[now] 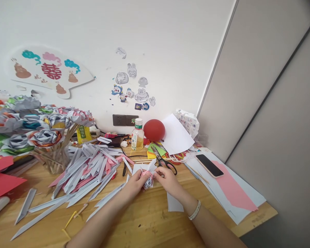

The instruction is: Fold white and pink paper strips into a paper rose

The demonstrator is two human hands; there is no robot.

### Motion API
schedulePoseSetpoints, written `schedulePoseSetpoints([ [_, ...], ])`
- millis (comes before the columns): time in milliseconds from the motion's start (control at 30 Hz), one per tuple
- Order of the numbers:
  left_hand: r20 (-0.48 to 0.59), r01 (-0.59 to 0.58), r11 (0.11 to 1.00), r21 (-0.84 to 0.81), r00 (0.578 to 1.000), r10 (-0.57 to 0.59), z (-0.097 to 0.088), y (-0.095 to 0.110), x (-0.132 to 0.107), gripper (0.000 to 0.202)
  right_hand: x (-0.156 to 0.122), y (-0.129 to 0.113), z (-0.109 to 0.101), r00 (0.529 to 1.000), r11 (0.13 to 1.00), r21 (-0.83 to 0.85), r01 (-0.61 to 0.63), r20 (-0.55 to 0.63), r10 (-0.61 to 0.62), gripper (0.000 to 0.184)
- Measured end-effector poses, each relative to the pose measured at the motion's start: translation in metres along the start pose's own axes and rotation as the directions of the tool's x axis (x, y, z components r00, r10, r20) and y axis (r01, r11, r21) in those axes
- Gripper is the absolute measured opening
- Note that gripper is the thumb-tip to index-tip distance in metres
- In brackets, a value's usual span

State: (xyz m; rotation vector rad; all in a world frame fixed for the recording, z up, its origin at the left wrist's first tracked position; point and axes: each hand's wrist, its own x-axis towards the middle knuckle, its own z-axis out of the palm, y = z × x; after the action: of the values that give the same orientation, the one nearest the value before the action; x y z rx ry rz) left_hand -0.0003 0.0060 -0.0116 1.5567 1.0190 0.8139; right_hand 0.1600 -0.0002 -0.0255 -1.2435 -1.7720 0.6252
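Between both hands, above the middle of the wooden table, is a partly folded paper flower in pink and white. My left hand grips its left side with fingers closed. On the right, my right hand pinches a pale paper petal at its edge. Just behind the hands lie black-handled scissors, apart from the fingers. A big heap of folded white and pink paper strips spreads to the left of my left hand. The flower's underside is partly hidden by the fingers.
Finished paper flowers stand on sticks in a clear container at left. A bottle and a red balloon sit near the wall. A phone rests on pink and white sheets at right. Red paper lies far left.
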Motion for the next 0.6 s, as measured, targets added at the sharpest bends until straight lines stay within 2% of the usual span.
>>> schedulePoseSetpoints([
  [100, 0.015, -0.040, 0.999, 0.003, 0.999, 0.040, 0.003, -0.007, 0.002, 0.038, -0.002, -0.002, 0.003, 1.000, 1.000, -0.012, -0.023, 0.001, 0.023, 0.016],
  [300, 0.026, -0.065, 0.998, -0.024, 0.997, 0.066, 0.008, -0.014, 0.002, 0.037, -0.005, -0.007, 0.011, 0.992, 0.997, -0.078, -0.024, -0.125, 0.014, 0.014],
  [467, 0.001, -0.112, 0.992, 0.054, 0.994, 0.112, 0.005, -0.009, 0.001, 0.034, -0.004, -0.008, 0.008, 0.999, 0.998, 0.059, -0.015, -0.036, 0.017, 0.017],
  [600, -0.025, -0.120, 0.985, 0.123, 0.992, 0.124, 0.005, -0.006, -0.002, 0.032, -0.005, -0.009, 0.010, 0.996, 1.000, -0.006, -0.019, -0.091, 0.018, 0.015],
])
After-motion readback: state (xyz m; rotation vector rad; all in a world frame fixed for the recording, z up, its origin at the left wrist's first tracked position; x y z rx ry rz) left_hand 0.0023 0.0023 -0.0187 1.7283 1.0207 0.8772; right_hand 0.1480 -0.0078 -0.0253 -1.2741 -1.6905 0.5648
